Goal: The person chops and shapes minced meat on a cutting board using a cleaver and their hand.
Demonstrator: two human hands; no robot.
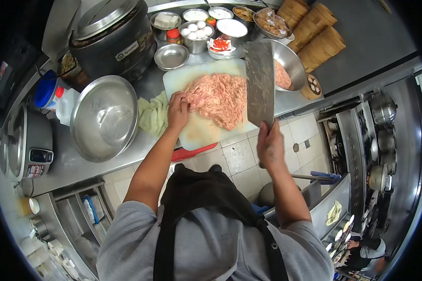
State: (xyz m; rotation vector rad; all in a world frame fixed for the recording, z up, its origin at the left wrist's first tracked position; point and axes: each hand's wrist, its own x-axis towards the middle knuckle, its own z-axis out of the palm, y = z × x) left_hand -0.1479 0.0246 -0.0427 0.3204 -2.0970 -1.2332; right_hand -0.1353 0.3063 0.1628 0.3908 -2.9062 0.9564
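Note:
A broad mound of pink minced meat (218,100) lies on a white cutting board (194,133). At the left edge of the meat, my left hand (178,110) is closed, its curled fingers against the mince. My right hand (271,145) grips the handle end of a large cleaver (260,84). The cleaver's wide, smeared blade points away from me over the board's right side and hides part of it. Beyond the blade, a steel bowl (295,63) holds more mince (281,76). A pale green cloth (153,114) lies left of the board.
Left stand a large steel basin (105,117), a big dark cooker (112,42) and a rice cooker (33,140). Behind the board are a bowl of eggs (197,33) and other ingredient bowls. Bamboo steamers (323,49) stand back right. Another person (368,253) is at lower right.

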